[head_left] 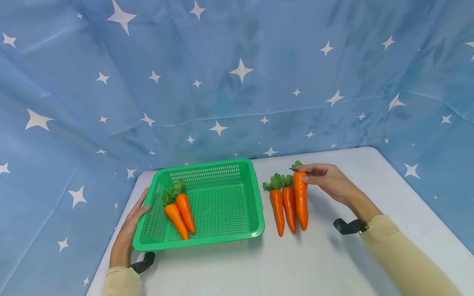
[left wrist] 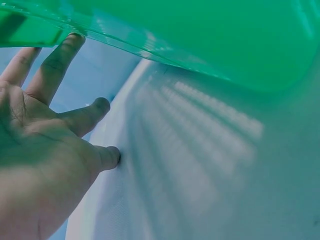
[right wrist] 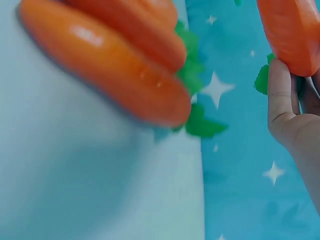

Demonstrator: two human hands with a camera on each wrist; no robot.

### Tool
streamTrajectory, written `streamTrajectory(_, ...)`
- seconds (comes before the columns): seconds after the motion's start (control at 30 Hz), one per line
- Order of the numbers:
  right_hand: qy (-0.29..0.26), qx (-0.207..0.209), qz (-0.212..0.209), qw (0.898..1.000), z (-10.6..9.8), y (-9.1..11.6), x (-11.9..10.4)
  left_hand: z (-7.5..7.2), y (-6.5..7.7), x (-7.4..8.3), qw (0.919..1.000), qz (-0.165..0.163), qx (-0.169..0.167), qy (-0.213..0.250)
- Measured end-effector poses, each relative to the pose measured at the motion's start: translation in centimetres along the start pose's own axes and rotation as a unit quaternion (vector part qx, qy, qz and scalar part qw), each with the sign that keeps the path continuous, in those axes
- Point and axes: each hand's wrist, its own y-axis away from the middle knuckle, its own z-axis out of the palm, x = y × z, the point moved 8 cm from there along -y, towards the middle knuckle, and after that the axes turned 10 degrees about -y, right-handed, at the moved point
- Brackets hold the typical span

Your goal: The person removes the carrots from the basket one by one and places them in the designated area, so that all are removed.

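My right hand pinches a carrot near its leafy top, between thumb and fingers. In the right wrist view this held carrot is at the upper right, its tip out of frame. Left of it in the head view lie two more carrots, an outer one and an inner one, leaves toward the back. My left hand is at the left side of a green basket, its fingers spread and fairly straight; fingertips meet the basket's side in the left wrist view. Two carrots lie inside the basket.
A white table carries everything. Blue cloth with white stars hangs behind it and at both sides. The basket takes up the left half of the table, a short gap from the loose carrots.
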Motion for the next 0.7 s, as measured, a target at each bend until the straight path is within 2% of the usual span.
streamTrajectory(0.33, 0.043, 0.031, 0.02, 0.998, -3.8, 2.3, 1.7, 0.1, 0.4, 0.2, 0.9999, 0.004, -0.009, 0.009)
streamTrajectory(0.57, 0.052, 0.043, 0.036, 0.997, -5.2, 2.5, 3.9, 0.3, 0.2, 0.0, 0.9993, 0.006, -0.031, 0.02)
streamTrajectory(0.7, 0.061, 0.051, 0.039, 0.996, -5.6, 2.4, 4.8, 0.3, 0.2, 0.1, 0.9996, 0.007, -0.026, 0.009)
